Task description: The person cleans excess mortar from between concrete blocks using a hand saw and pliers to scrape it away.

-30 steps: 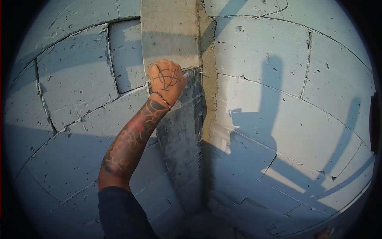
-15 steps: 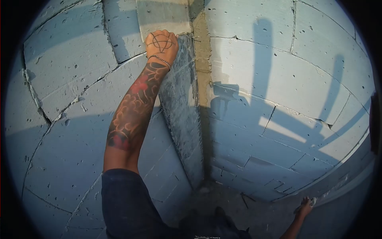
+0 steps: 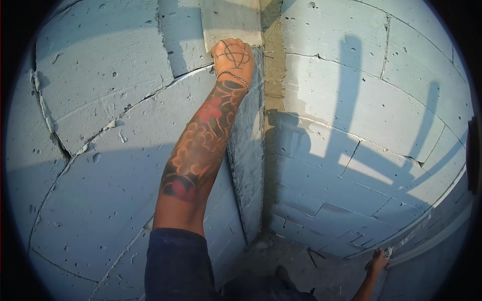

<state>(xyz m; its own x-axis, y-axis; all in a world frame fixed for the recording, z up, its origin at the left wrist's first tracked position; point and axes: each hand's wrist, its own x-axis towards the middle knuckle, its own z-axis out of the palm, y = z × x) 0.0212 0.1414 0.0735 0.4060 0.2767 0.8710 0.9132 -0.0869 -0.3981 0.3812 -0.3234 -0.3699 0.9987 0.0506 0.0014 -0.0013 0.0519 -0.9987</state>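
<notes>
My left hand (image 3: pixel 234 56), on a tattooed arm with a chain bracelet, is closed against the wall near the inside corner. It sits where a pale beige upper panel (image 3: pixel 232 22) meets a dark grey strip (image 3: pixel 247 155) that runs down beside the corner. Its curled fingertips are hidden, so what they grip cannot be made out. Low at the right, my right hand (image 3: pixel 375 262) is closed around a small whitish object (image 3: pixel 388 252), too small to name. It is far from the left hand.
Pale block walls (image 3: pixel 100 200) meet at a corner with a brownish mortar band (image 3: pixel 274 65). A nail-like pin (image 3: pixel 269 51) sticks out there. Shadows fall across the right wall (image 3: pixel 321 85). Below are a grey floor (image 3: pixel 281 251), thin dark pieces (image 3: pixel 314 256) and a shoe (image 3: pixel 282 272).
The view has turned left, so the walls appear further right. My left hand stays at the same panel joint. My right hand has shifted slightly left, still closed on the whitish object.
</notes>
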